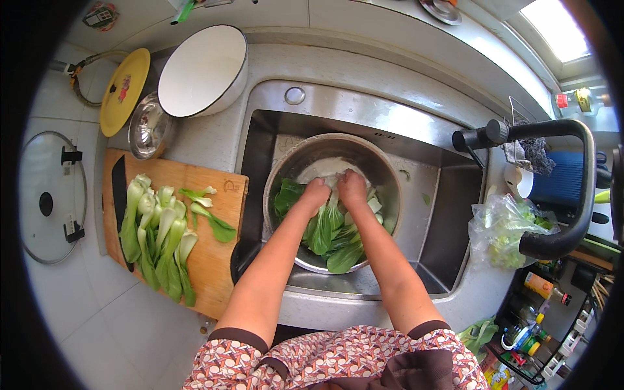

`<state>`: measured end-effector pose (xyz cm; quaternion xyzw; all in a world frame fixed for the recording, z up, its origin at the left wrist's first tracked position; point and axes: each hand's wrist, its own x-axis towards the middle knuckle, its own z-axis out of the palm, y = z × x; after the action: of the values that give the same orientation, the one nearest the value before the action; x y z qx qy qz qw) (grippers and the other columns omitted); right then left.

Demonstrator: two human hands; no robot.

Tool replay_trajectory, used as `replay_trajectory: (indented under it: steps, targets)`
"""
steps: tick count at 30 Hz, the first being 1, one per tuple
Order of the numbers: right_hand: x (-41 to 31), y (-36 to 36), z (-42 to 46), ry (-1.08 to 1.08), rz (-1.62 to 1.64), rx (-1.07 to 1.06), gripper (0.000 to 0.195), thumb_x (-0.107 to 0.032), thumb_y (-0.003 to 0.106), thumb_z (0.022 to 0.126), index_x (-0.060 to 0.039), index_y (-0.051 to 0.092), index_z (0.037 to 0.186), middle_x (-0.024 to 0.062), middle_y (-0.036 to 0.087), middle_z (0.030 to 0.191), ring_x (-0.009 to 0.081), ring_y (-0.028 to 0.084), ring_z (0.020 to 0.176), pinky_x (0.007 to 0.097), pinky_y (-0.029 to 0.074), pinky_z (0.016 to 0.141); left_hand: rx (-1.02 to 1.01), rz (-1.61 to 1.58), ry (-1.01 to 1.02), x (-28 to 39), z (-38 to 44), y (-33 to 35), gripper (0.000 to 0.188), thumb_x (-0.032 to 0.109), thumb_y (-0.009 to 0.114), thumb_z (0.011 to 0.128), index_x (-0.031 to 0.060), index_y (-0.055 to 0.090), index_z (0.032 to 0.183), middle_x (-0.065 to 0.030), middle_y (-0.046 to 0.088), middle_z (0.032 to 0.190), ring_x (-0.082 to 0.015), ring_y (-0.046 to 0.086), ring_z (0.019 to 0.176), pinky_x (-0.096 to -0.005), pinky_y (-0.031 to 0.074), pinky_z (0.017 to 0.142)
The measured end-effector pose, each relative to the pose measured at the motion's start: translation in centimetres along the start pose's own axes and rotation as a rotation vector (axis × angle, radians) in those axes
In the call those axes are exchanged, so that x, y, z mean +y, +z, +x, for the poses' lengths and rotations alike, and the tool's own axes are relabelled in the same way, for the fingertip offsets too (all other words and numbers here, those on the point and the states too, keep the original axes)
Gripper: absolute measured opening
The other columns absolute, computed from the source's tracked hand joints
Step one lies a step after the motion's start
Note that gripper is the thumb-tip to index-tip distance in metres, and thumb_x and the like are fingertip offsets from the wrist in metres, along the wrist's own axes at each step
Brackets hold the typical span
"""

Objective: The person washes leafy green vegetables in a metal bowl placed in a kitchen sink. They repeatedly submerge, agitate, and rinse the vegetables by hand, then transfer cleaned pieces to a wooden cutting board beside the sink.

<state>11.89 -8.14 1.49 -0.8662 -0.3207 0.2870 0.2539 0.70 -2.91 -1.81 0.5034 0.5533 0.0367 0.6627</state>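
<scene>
Both hands are inside a large metal basin that stands in the stainless steel sink. My left hand has its fingers curled on the white stalk end of a bok choy, whose leaves point towards me. Close beside it, my right hand is curled at the same stalks; its fingertips are partly hidden. More green leaves lie around and under the hands, with whitish water at the basin's far side. Left of the sink, a heap of bok choy rests on a wooden cutting board.
Behind the board stand a white enamel basin, a metal bowl and a yellow lid. A black knife lies along the board's left side. The black faucet and a plastic bag of greens are at the right.
</scene>
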Motion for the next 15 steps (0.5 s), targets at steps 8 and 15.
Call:
replay_trajectory:
  steps: [8,15]
  targets:
    - [0.0,-0.8,-1.1,-0.032,0.397,-0.203,0.038,-0.037,0.053,0.085,0.0004,0.057,0.078,0.0196,0.061,0.073,0.038,0.059,0.07,0.0409,0.047,0.065,-0.215,-0.801,-0.179,2.1,-1.4,-2.1,0.031,0.015,0.052,0.085,0.0048,0.047,0.114,-0.0108,0.06,0.102,-0.0215,0.06,0.089,-0.0371,0.05,0.069]
    - [-2.5,-5.3,-0.2,-0.015,0.11,-0.258,0.042,-0.042,0.051,0.085,-0.0012,0.062,0.084,0.0245,0.06,0.077,0.0433,0.058,0.079,0.047,0.046,0.069,-0.385,-0.571,-0.266,6.1,-3.7,-2.1,0.036,0.012,0.066,0.079,0.0062,0.052,0.111,-0.0078,0.063,0.099,-0.0193,0.063,0.077,-0.0337,0.052,0.061]
